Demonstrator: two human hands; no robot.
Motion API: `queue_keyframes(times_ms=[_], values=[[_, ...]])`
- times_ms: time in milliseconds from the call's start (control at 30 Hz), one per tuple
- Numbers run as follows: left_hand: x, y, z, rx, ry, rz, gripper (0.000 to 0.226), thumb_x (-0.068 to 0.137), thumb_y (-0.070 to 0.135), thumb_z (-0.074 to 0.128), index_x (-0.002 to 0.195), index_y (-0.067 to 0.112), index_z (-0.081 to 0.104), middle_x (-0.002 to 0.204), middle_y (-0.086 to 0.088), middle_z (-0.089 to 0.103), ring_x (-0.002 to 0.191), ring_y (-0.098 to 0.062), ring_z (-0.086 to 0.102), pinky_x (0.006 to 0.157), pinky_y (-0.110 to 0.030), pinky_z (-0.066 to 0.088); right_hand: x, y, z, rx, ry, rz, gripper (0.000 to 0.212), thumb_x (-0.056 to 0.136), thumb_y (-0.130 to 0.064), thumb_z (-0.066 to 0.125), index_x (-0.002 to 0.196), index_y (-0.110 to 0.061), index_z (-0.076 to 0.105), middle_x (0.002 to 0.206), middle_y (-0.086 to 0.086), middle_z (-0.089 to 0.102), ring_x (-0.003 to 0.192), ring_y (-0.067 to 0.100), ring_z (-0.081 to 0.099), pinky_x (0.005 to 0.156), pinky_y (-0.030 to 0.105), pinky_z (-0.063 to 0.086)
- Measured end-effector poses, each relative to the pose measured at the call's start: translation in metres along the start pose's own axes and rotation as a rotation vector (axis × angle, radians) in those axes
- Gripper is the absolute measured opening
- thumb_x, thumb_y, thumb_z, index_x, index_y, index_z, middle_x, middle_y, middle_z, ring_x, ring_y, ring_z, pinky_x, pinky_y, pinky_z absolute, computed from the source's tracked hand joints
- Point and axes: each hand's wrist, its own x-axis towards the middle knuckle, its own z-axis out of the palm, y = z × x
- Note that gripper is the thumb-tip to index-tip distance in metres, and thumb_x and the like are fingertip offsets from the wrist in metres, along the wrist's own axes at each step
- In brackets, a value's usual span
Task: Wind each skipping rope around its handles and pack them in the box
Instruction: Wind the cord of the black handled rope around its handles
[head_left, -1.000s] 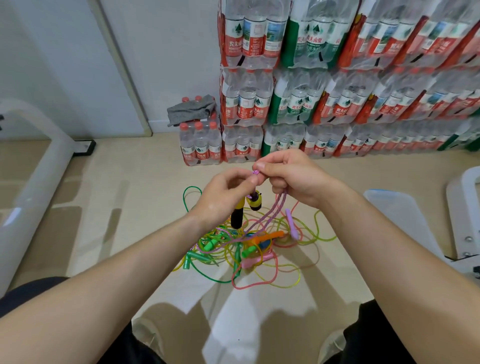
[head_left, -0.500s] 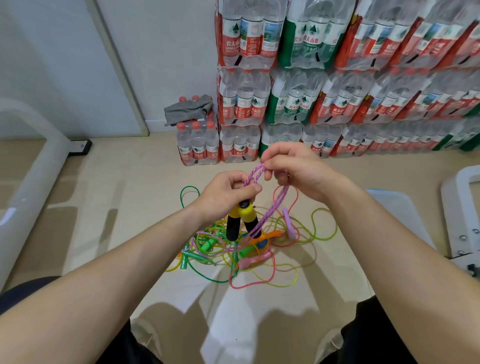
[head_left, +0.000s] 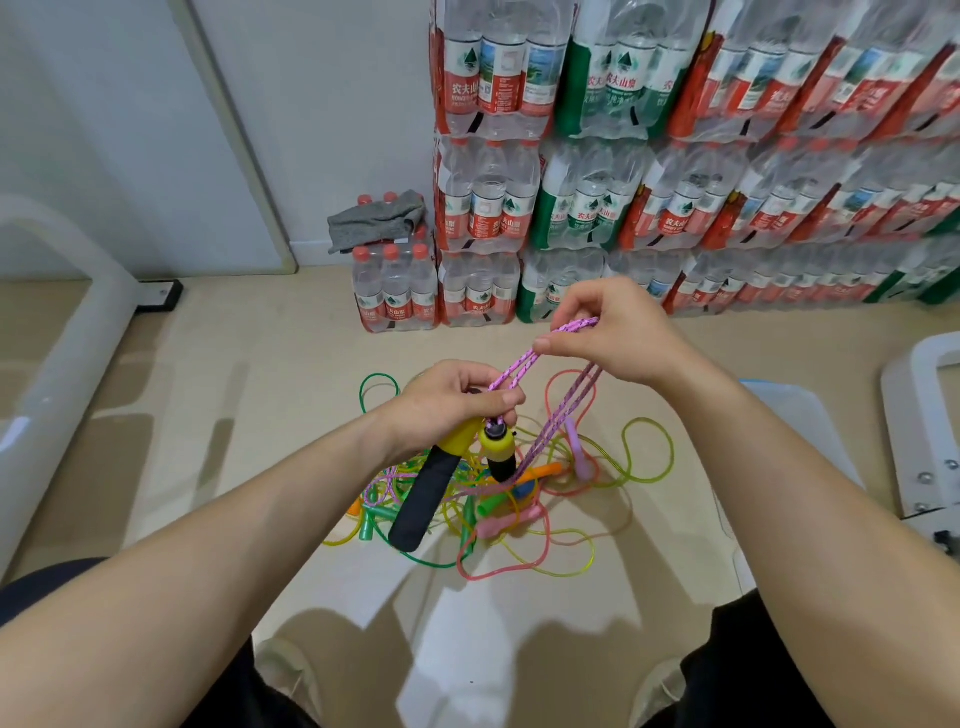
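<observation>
Purple rope (head_left: 511, 373) pinched in right hand (head_left: 618, 338), both handles (head_left: 423, 499) clenched in left hand (head_left: 441, 400), above tangled pile (head_left: 506, 522) on floor (head_left: 234, 415). Hold handles side by side, draw strands taut, lay turns snug, lift clear of pile.

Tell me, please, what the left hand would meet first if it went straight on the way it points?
Probably the right hand, which pinches the purple rope just beyond it; the left hand grips the yellow handles. Depth is unclear.
</observation>
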Motion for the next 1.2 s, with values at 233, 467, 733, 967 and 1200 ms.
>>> queue_keyframes(times_ms=[233, 467, 733, 967, 1200], values=[[-0.003, 0.019, -0.023, -0.039, -0.126, -0.013, 0.019, 0.096, 0.009, 0.061, 0.084, -0.005, 0.060, 0.093, -0.027, 0.056, 0.083, -0.027, 0.072, 0.073, -0.026, 0.056, 0.001, 0.027, -0.009, 0.128, -0.183, 0.092, 0.032, 0.068, -0.054, 0.079, 0.074, -0.023, 0.076, 0.071, -0.006, 0.067, 0.069, 0.004, 0.058, 0.073, 0.029, 0.042], [0.000, 0.020, -0.034, 0.397, 0.035, 0.008, 0.014, 0.095, 0.014, 0.067, 0.084, 0.005, 0.069, 0.069, 0.001, 0.069, 0.060, -0.009, 0.059, 0.062, -0.017, 0.047, 0.001, 0.027, 0.010, -0.020, -0.023, 0.043, 0.012, 0.092, -0.034, 0.071, 0.080, -0.032, 0.071, 0.066, -0.021, 0.060, 0.065, -0.009, 0.054, 0.062, 0.016, 0.036], [-0.006, 0.016, -0.011, -0.129, -0.240, -0.111, 0.006, 0.090, 0.009, 0.064, 0.085, 0.006, 0.067, 0.090, -0.012, 0.071, 0.079, -0.021, 0.066, 0.075, -0.030, 0.055, 0.000, 0.010, 0.017, 0.358, 0.236, 0.056, 0.008, 0.093, -0.020, 0.071, 0.085, -0.022, 0.073, 0.066, -0.018, 0.066, 0.062, -0.010, 0.057, 0.063, 0.007, 0.042], [-0.009, 0.018, -0.002, -0.385, -0.291, -0.117, 0.009, 0.088, 0.009, 0.061, 0.093, 0.006, 0.068, 0.095, -0.013, 0.068, 0.105, -0.042, 0.066, 0.090, -0.046, 0.057, 0.002, 0.020, 0.021, 0.442, 0.295, 0.170, 0.016, 0.095, -0.030, 0.069, 0.084, -0.020, 0.074, 0.066, -0.016, 0.059, 0.059, -0.003, 0.050, 0.068, 0.031, 0.043], [-0.003, 0.032, -0.026, -0.531, 0.065, 0.055, 0.012, 0.093, 0.020, 0.061, 0.093, 0.010, 0.068, 0.093, -0.010, 0.073, 0.094, -0.023, 0.073, 0.079, -0.041, 0.060, -0.015, 0.017, 0.054, 0.373, -0.029, 0.306, 0.032, 0.104, -0.026, 0.052, 0.077, -0.018, 0.067, 0.052, -0.014, 0.045, 0.050, 0.005, 0.037, 0.048, 0.023, 0.026]])
